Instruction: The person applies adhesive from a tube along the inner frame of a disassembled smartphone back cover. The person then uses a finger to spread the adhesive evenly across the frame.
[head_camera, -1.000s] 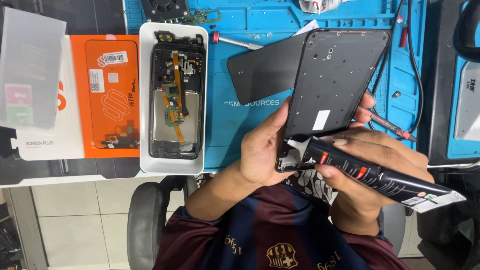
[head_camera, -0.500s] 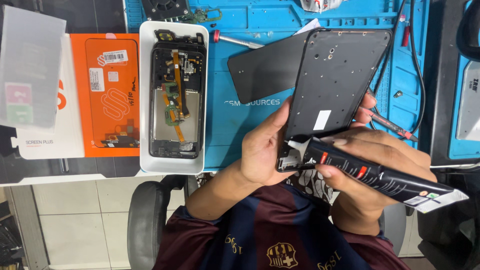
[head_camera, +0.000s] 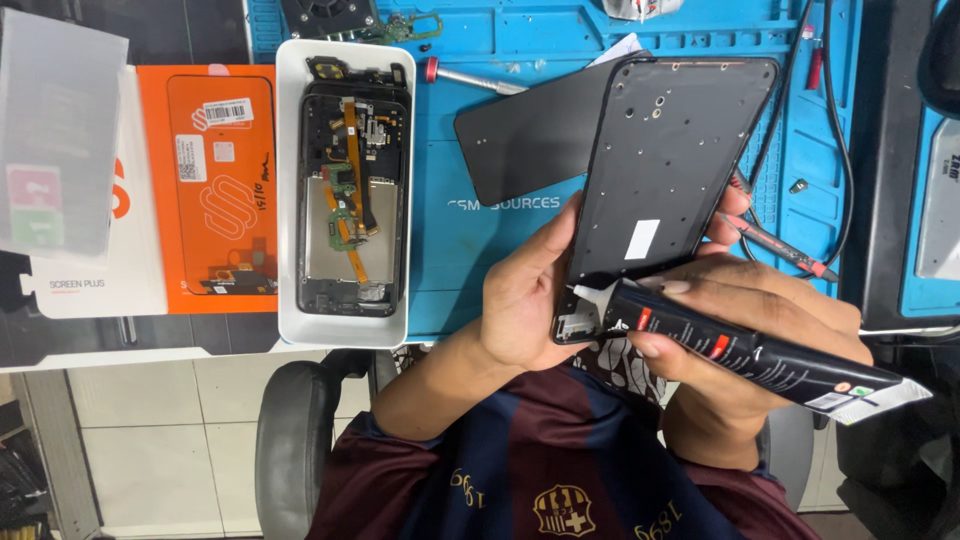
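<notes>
Blue work mat (head_camera: 480, 240) spreads beyond both my hands. Orange box (head_camera: 205, 190) far out past my left hand, clear plastic cover (head_camera: 55, 150) beyond it. White tray (head_camera: 290, 200) just left of my left hand, opened phone body (head_camera: 352, 190) with exposed boards lying inside it. Dark screen panel (head_camera: 525, 135) flat on the mat above my left hand. My left hand (head_camera: 525, 300) grips the black phone frame (head_camera: 665, 170) by its lower edge, thumb along the left side, frame tilted up. My right hand (head_camera: 745, 330) is clamped around a black glue tube (head_camera: 740, 345), white nozzle touching the frame's bottom corner. Red-tipped tweezers (head_camera: 780, 245) lie just above my right hand.
</notes>
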